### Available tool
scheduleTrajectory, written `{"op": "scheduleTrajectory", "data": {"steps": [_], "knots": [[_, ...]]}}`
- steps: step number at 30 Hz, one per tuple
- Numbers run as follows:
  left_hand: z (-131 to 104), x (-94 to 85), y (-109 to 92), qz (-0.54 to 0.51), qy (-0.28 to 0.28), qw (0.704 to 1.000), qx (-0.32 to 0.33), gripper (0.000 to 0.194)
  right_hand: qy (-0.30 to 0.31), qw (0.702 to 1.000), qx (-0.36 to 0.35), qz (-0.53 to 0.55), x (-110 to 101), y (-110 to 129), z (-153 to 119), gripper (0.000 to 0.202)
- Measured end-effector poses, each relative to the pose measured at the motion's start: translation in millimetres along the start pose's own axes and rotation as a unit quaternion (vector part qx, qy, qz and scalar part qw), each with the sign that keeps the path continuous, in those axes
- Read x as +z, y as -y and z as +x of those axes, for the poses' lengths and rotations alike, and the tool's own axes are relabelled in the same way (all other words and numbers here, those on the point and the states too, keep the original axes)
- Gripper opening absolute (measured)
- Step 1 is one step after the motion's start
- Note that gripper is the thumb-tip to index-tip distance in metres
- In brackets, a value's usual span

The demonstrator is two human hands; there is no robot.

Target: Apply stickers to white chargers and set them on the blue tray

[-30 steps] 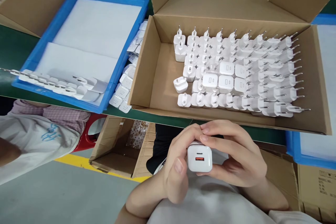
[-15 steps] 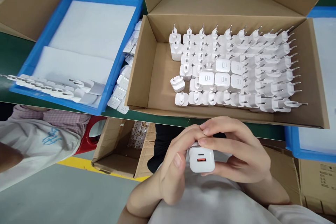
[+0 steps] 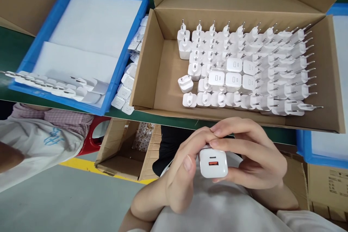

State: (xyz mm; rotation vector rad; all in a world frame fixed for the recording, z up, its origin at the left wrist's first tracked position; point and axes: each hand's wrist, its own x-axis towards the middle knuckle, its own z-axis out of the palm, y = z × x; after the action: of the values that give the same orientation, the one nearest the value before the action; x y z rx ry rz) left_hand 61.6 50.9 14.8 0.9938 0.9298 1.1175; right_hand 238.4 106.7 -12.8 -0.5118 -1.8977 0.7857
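I hold one white charger (image 3: 213,163) close to my chest, below the near edge of the green table (image 3: 16,49), its port face turned up toward me so both sockets show. My left hand (image 3: 181,174) closes on its left side, thumb along the edge; my right hand (image 3: 252,156) wraps its right side and top, fingertips meeting over it, which steadies it. In the cardboard box (image 3: 152,61) at the table's near edge, chargers (image 3: 244,69) stand in rows, pins up. The blue tray (image 3: 40,40) sits toward the left edge, a row of chargers along its near rim.
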Motion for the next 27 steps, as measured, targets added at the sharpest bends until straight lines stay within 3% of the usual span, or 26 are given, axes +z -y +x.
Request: {"op": "scheduleTrajectory", "data": {"steps": [11, 19, 27], "knots": [[1.7, -4.5, 2.3, 0.002, -0.004, 1.0, -0.024, 0.069, 0.004, 1.0, 0.017, -0.004, 1.8, 3.7, -1.8, 0.028], [2.2, -14.1, -0.2, -0.016, 0.074, 0.997, -0.026, 0.034, 0.05, 0.997, 0.046, -0.041, 0.3, 13.2, -1.0, 0.023], [1.8, -10.8, 6.7, -0.057, 0.058, 0.996, -0.029, 0.029, 0.035, 0.998, 0.039, -0.022, 2.9, 9.7, -1.7, 0.024]]}}
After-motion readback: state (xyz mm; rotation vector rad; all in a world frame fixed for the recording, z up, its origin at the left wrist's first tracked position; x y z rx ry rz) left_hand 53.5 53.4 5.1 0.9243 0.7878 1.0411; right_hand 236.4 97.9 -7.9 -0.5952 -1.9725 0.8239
